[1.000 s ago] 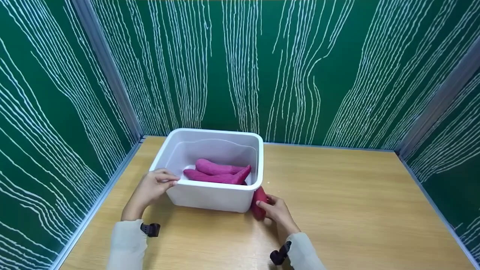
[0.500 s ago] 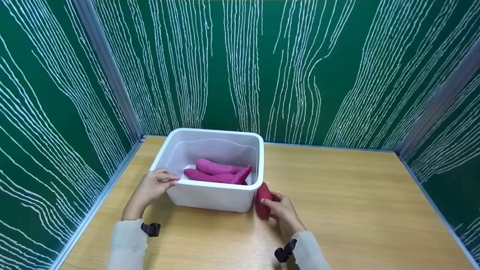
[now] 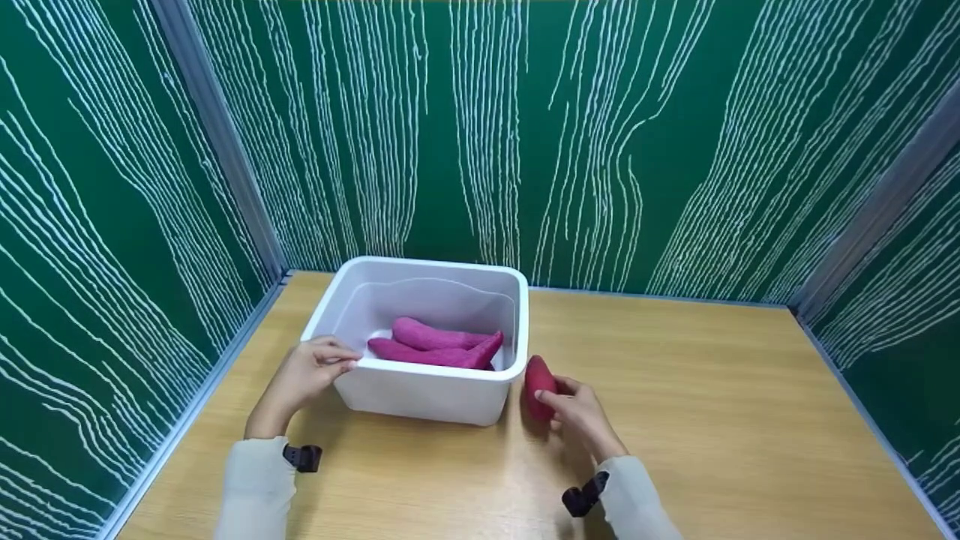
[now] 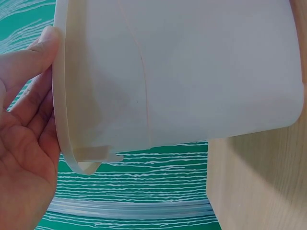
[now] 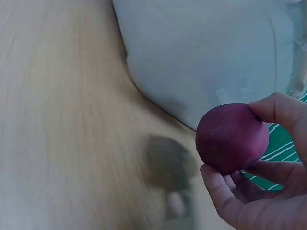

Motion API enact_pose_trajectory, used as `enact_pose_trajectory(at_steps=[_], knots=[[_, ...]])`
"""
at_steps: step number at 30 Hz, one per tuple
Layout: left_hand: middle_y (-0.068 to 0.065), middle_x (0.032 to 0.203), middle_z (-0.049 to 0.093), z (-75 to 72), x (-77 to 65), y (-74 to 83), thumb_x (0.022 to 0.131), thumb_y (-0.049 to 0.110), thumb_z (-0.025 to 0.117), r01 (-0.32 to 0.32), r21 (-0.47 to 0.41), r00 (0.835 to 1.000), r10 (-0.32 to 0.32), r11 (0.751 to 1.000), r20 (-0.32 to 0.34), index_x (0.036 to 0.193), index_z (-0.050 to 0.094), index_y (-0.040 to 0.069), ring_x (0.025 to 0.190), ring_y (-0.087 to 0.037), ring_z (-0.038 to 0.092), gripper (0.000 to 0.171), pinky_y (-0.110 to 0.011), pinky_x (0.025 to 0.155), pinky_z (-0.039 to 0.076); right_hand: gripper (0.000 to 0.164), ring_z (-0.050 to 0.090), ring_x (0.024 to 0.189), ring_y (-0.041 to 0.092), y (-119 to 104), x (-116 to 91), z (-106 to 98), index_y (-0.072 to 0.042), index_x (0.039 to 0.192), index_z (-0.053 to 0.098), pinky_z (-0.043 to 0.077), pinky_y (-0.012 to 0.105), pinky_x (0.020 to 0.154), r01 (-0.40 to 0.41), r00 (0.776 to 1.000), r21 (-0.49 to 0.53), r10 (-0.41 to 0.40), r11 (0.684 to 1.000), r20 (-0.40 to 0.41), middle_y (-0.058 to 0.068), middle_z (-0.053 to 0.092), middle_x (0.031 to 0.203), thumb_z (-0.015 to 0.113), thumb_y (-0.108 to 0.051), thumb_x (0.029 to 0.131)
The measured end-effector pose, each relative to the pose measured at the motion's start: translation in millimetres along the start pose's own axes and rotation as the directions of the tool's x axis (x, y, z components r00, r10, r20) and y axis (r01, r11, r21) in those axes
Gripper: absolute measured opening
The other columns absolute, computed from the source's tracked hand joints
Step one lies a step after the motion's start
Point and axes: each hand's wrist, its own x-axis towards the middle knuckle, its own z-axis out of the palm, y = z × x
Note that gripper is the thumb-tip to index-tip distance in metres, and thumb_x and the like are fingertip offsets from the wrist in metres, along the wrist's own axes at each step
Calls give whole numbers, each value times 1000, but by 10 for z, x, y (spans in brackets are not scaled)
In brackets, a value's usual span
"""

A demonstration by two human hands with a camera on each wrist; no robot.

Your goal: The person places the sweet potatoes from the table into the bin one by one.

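A white plastic bin (image 3: 420,395) stands at the left of the wooden table, with purple-red sweet potatoes (image 3: 435,335) lying on its floor. My left hand (image 3: 309,376) pinches the bin's rim near the front left corner; the left wrist view has the thumb at the rim (image 4: 60,96). Just right of the bin's front right corner, my right hand (image 3: 581,414) holds another sweet potato (image 3: 538,390) between thumb and fingers. Its rounded end (image 5: 231,139) faces the right wrist camera, above a shadow on the table. The bin's front wall hides part of what lies inside.
Green panels (image 3: 480,135) with white wavy lines wall in the table (image 3: 720,420) at the back and both sides. Grey metal posts (image 3: 217,135) stand at the corners. Each wrist wears a black camera (image 3: 304,457) on a strap.
My right hand has carried the sweet potato slightly right and away from me, from against the bin's corner to beside it. The left hand and the bin have stayed in place.
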Motion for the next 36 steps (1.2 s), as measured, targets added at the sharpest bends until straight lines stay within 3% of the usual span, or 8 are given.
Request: enact_pose_trajectory(at_steps=[5,14,23,26,32,36], knots=[[-5,92,69,-2,-2,-8,84,4,72,-8,-5,1000,8,1000,0,95,78,6,92,-19,59,12,-21,79,50,61,59,91,21,-59,-17,-76,4,138,45,53,28,73,33,999,-85,-34,996,-6,24,54,126,68,-20,88],[-7,98,69,-3,-3,5,85,4,70,30,-10,999,-30,1000,17,98,77,8,100,-24,60,15,-43,90,52,62,57,101,25,-171,-15,-210,3,140,43,54,30,79,47,999,-116,-45,992,14,24,52,128,67,-20,88],[-7,102,69,-7,-3,18,86,5,69,61,-15,998,-61,998,25,98,77,9,105,-26,59,15,-48,95,49,66,54,110,29,-291,-33,-313,2,141,43,53,30,86,54,998,-145,-49,988,42,24,51,130,69,-26,87],[-6,100,69,-8,0,23,86,5,70,61,-16,998,-61,998,20,98,77,10,102,-24,59,15,-44,92,51,66,53,111,29,-333,-27,-347,2,141,43,52,31,88,64,997,-161,-58,985,43,23,51,129,70,-27,87],[-6,93,69,-2,4,9,83,2,72,8,-25,1000,-8,1000,-5,94,78,7,90,-19,58,14,-20,71,49,66,53,112,31,-421,-19,-418,3,141,43,50,36,95,98,994,-168,-89,981,59,24,52,130,70,-25,87],[-5,95,69,-3,-5,6,84,4,71,30,-13,1000,-30,999,1,96,78,9,93,-19,58,14,-21,77,49,70,53,113,31,-498,-27,-464,1,142,42,48,39,98,84,995,-191,-74,978,60,24,52,130,71,-28,86]])
